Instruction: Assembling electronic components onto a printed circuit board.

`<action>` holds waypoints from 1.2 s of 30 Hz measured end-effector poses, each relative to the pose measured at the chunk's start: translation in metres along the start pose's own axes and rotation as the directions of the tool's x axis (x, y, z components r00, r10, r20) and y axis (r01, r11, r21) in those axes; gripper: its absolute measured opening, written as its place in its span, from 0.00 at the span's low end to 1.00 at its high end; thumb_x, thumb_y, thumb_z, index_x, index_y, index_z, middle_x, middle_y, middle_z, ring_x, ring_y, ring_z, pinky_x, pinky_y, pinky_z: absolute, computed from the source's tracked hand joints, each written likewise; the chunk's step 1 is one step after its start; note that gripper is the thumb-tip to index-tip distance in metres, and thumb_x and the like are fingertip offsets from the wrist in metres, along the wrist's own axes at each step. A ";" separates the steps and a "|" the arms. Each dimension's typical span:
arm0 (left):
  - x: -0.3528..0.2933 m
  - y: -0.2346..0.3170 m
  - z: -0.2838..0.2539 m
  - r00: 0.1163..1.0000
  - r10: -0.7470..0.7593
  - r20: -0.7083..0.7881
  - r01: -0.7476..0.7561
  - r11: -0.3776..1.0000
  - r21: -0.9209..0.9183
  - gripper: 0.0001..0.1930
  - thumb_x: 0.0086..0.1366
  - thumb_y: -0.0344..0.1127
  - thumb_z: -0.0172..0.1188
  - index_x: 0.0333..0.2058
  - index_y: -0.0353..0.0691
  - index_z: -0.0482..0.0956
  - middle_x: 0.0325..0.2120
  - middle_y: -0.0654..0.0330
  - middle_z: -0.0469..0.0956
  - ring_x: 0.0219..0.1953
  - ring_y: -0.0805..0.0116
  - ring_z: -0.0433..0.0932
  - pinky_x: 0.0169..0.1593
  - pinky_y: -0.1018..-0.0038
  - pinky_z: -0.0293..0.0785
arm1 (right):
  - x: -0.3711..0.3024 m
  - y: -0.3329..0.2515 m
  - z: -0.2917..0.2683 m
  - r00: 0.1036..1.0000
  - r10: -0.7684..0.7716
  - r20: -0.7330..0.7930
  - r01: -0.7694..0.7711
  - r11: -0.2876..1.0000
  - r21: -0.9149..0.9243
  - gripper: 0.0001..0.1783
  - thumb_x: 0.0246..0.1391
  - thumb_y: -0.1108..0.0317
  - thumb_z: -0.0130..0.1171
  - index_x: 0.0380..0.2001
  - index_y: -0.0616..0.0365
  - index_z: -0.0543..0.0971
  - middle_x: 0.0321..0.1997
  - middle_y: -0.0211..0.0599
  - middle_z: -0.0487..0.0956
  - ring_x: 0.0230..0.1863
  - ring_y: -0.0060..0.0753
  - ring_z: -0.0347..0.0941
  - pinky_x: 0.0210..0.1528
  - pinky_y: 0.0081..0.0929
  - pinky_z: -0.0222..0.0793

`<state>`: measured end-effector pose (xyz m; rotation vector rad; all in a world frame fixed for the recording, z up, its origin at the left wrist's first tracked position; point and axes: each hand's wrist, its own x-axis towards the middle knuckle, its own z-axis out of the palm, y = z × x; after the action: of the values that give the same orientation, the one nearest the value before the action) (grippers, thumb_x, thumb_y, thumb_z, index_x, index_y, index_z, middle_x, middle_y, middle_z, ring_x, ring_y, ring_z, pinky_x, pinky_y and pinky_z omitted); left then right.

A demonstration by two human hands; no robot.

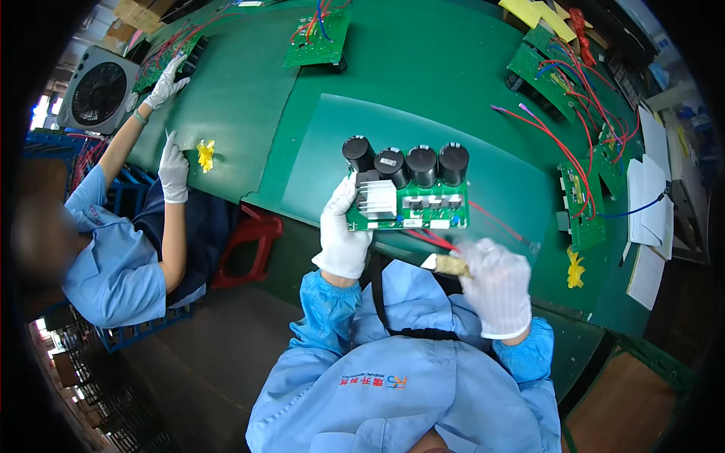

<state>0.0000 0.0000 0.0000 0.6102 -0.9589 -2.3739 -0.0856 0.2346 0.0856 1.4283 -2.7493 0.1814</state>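
My left hand [341,235], in a white glove, grips the left edge of a green circuit board [415,214]. Along the board's far side stands a row of several black cylindrical capacitors [422,165]. A silver finned heat sink [377,198] sits by my fingers. My right hand [495,287], also gloved and slightly blurred, is closed around a short tool [447,264] with a tan, wrapped-looking handle and a pale tip; its exact kind is unclear. The tool is just below the board, apart from it. Red wires [432,239] trail from the board toward my right hand.
On the green table [393,68], more circuit boards [580,204] with red and blue wires lie at the right, and another board [317,41] at the back. Yellow scraps [575,268] and papers [647,219] are nearby. At left, a co-worker [121,257] touches a board near a fan [98,90].
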 end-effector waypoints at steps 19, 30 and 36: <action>0.005 -0.041 -0.013 0.776 0.558 0.293 -0.430 0.127 0.894 0.32 0.55 0.16 0.59 0.61 0.36 0.75 0.58 0.42 0.75 0.60 0.42 0.74 0.64 0.58 0.68 | 0.018 -0.019 0.048 0.958 0.114 -0.264 -0.041 0.963 0.265 0.19 0.57 0.62 0.67 0.50 0.53 0.80 0.35 0.33 0.74 0.34 0.37 0.76 0.31 0.35 0.71; 0.005 -0.040 -0.009 0.802 0.533 0.271 -0.395 0.132 0.909 0.32 0.56 0.16 0.58 0.61 0.37 0.74 0.59 0.42 0.74 0.61 0.40 0.73 0.65 0.57 0.66 | 0.028 -0.005 0.057 0.963 0.068 -0.261 0.047 0.910 0.412 0.16 0.53 0.69 0.67 0.47 0.53 0.83 0.38 0.37 0.80 0.33 0.45 0.78 0.33 0.39 0.72; 0.006 -0.046 -0.014 0.764 0.574 0.294 -0.434 0.121 0.893 0.31 0.57 0.15 0.57 0.61 0.37 0.74 0.59 0.41 0.74 0.60 0.39 0.74 0.64 0.56 0.67 | 0.035 0.015 0.054 0.987 -0.104 -0.119 0.149 0.863 0.482 0.13 0.55 0.65 0.67 0.44 0.51 0.83 0.37 0.35 0.80 0.31 0.42 0.77 0.31 0.37 0.71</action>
<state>-0.0097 0.0179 -0.0438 0.6283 -2.1001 -0.8983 -0.1168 0.2080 0.0341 1.6416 -2.6312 0.9757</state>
